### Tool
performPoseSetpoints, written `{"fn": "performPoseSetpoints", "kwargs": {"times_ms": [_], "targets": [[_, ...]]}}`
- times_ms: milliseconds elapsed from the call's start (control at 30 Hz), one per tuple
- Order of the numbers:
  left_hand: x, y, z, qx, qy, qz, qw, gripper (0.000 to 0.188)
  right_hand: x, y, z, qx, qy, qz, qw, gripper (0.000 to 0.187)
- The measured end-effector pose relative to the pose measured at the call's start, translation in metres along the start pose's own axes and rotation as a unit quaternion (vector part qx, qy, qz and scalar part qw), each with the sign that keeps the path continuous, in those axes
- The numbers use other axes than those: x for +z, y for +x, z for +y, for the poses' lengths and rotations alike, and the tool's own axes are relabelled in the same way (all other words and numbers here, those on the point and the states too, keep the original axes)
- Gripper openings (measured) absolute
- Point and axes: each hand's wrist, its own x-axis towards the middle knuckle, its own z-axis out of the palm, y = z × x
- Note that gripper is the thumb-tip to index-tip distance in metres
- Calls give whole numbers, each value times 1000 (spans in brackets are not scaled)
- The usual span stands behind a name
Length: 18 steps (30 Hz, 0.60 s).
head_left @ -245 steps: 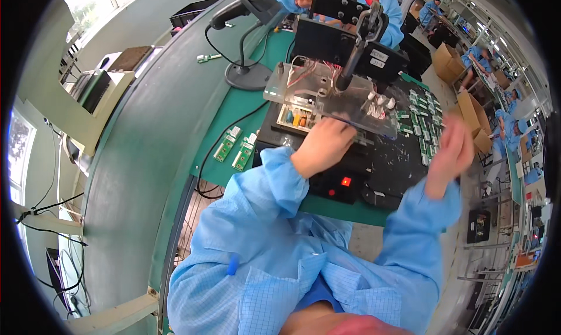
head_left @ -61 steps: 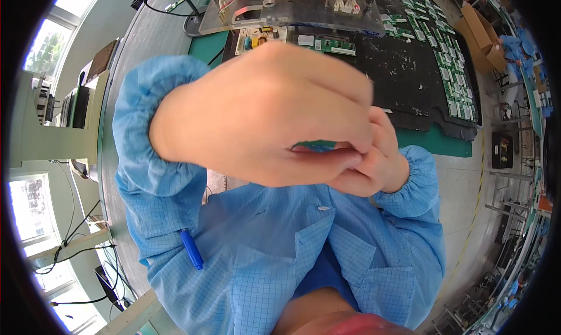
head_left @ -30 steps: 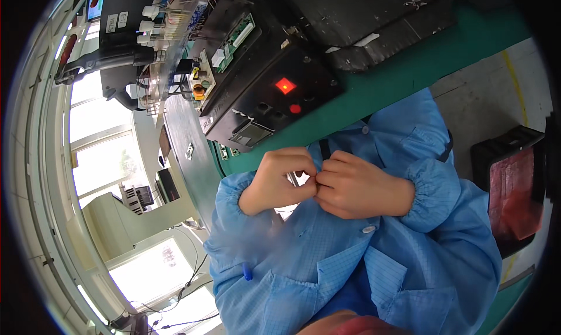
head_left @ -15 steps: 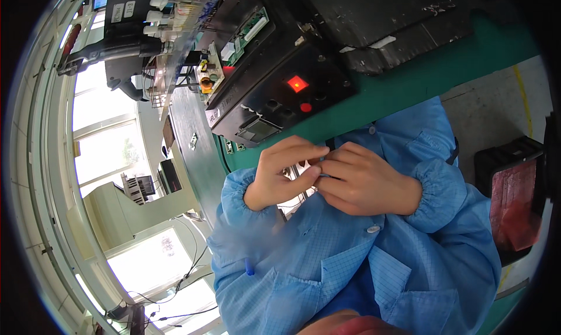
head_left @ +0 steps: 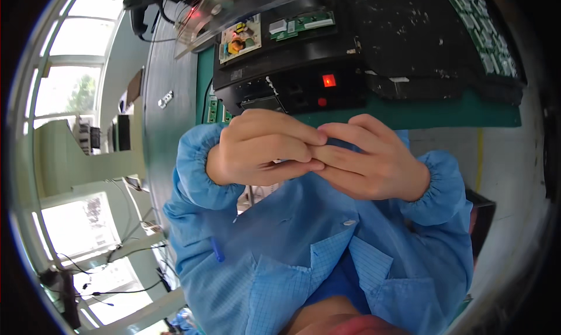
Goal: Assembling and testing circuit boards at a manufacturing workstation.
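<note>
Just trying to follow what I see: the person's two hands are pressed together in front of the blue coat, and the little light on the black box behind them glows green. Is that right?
Not quite. In the head view the light on the black box glows red, not green. The rest holds: the left hand and right hand meet, fingers touching, in front of the blue coat.

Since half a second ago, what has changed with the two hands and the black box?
The view swung, so the black box with its red light now sits level above the hands. The left hand and right hand stayed pressed together at the chest, fingertips touching. Anything held between them is hidden.
</note>
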Motion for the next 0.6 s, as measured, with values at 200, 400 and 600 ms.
{"fn": "performPoseSetpoints", "kwargs": {"times_ms": [200, 400, 600], "targets": [[-18, 8, 9, -12, -73, 32, 997, 27, -26, 29, 0, -89, -94, -48, 990, 17], [-21, 7, 5, 56, -55, 60, 995, 24, -19, 43, 5, -108, -90, -49, 989, 22], [-33, 8, 1, 109, -51, 61, 991, 21, -9, 58, 11, -84, -42, -20, 995, 26]]}}
